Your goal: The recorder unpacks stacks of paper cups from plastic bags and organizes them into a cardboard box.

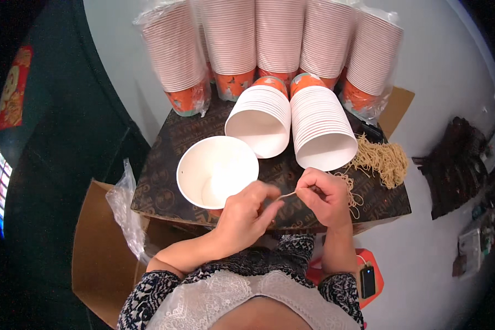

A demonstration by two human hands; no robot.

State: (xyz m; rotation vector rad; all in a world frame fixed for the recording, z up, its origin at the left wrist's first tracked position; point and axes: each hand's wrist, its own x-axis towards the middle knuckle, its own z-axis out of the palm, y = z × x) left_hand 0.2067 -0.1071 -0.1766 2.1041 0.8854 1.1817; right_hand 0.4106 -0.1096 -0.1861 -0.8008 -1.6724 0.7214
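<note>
My right hand [325, 197] pinches a short length of tan string [287, 195] between thumb and fingertips. The string's free end reaches toward my left hand [247, 212], whose thumb and index finger stand apart around it, slightly blurred. Just left of that hand stands a white paper tub [195, 171], upright with its mouth facing up; light falls on its inside bottom. Behind my hands lie two nested stacks of the same tubs, a left stack [258, 132] and a right stack [324, 149], mouths toward me. Loose tan strings [353, 193] lie beside my right hand.
A bundle of tan string [388, 162] rests at the table's right side. Tall tub stacks in clear plastic [228, 44] line the back of the dark printed table [154, 190]. An open cardboard box [102, 253] stands left, and a phone [368, 281] lies on a red stool [377, 261].
</note>
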